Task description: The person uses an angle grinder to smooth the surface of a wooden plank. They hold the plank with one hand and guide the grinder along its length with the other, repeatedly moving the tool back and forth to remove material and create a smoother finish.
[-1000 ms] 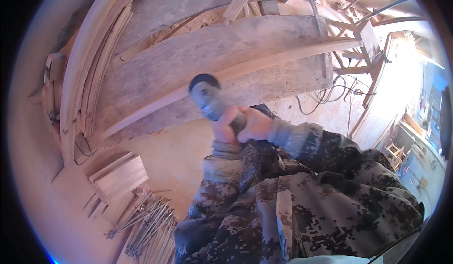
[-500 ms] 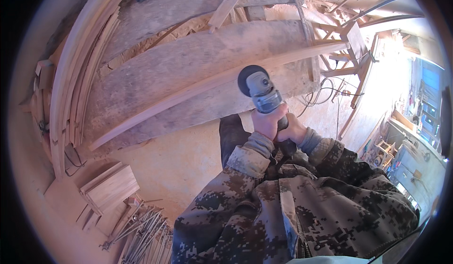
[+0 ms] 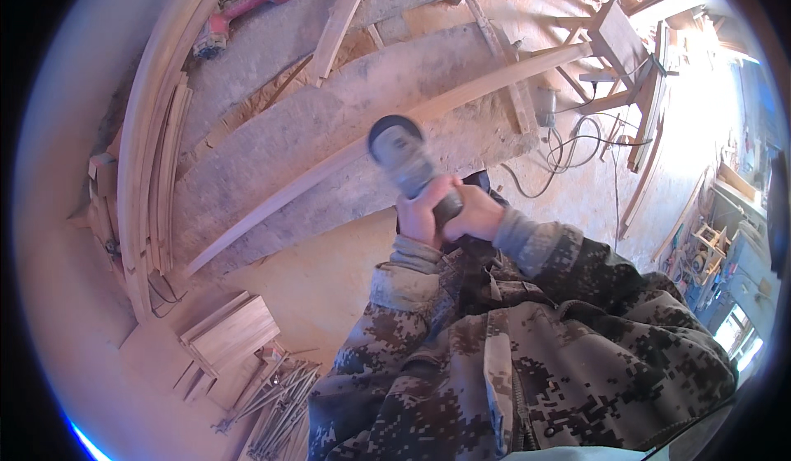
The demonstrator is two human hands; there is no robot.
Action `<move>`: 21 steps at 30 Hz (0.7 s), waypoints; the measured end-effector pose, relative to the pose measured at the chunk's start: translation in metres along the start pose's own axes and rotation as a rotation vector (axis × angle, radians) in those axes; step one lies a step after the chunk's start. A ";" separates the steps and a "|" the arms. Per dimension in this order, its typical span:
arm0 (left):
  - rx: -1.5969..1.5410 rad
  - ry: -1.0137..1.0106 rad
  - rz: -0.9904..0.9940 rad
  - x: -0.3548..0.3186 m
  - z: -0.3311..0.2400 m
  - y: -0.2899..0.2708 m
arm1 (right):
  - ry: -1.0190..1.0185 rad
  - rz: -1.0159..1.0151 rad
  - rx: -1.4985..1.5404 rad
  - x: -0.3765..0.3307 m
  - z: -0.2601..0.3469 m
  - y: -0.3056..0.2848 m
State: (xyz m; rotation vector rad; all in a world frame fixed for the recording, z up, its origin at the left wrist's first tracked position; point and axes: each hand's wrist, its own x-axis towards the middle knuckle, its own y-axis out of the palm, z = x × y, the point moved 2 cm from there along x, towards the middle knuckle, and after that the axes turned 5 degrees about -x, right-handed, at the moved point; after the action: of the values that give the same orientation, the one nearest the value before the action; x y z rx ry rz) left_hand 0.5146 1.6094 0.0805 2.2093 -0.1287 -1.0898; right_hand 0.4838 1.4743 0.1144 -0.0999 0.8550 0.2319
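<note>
Both hands are wrapped round an angle grinder [image 3: 405, 158], a grey tool with a dark round disc at its far end. My left hand [image 3: 422, 214] grips it just behind the head, and my right hand [image 3: 475, 214] is closed farther back on the body. The tool is slightly blurred. Its disc overlaps the edge of a long pale wooden strip [image 3: 305, 182] lying across a worn workbench board [image 3: 379, 72]; whether they touch I cannot tell. Part of the grinder's body is hidden by my fingers.
A red and grey power tool [image 3: 247, 8] lies at the far left beside long stacked wood strips [image 3: 152, 148]. Wooden blocks [image 3: 235, 333] and a bundle of metal rods [image 3: 276, 407] sit lower left. A wooden stool-like frame [image 3: 618, 45] and a looped cable [image 3: 568, 152] are on the right.
The grinder and both hands have moved left along the wooden strip. My view has shifted, so the red power tool now shows more fully.
</note>
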 end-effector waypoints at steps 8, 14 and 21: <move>1.718 1.082 -0.351 0.007 -0.096 -0.064 | -0.091 -0.143 0.283 -0.061 -0.005 -0.056; 1.980 0.655 -0.176 0.052 -0.166 -0.143 | -0.125 -0.239 0.352 -0.038 -0.003 -0.034; 2.002 0.691 -0.179 0.031 -0.207 -0.213 | -0.102 0.050 0.113 0.018 0.019 0.045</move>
State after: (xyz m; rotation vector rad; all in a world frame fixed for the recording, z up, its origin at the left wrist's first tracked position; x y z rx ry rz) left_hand 0.6467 1.8710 0.0216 4.1603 -1.0883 0.2746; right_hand 0.4986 1.5248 0.1136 0.0386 0.7681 0.2328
